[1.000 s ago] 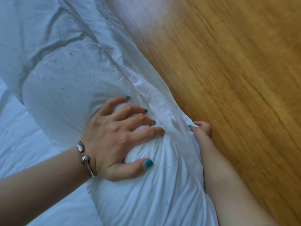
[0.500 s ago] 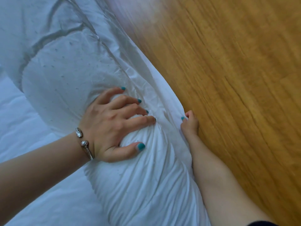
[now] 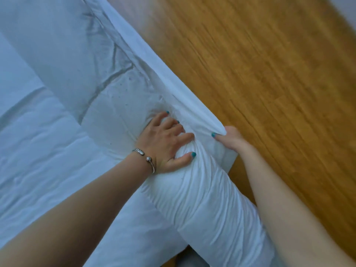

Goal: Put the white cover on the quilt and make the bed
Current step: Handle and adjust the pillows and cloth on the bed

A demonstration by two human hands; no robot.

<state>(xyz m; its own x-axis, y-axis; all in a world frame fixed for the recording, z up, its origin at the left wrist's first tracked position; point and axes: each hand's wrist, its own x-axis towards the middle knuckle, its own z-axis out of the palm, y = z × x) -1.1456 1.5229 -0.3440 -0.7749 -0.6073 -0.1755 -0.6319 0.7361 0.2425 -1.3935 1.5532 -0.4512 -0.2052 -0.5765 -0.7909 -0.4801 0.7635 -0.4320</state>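
The quilt lies bunched inside the thin white cover, forming a wrinkled roll near me. My left hand, with a silver bracelet on the wrist, grips the padded corner of the quilt through the fabric, fingers curled into it. My right hand pinches the cover's loose edge at the bed's side and lifts it into a taut fold. Faint stitching of the quilt shows through the cover further up.
The bed sheet spreads out to the left of the quilt. A wooden floor runs along the right side of the bed, just beyond the cover's hanging edge.
My right hand has risen from beside the bed and pulled the cover's edge up and taut. My left hand keeps its hold on the quilt corner. The view has pulled back.
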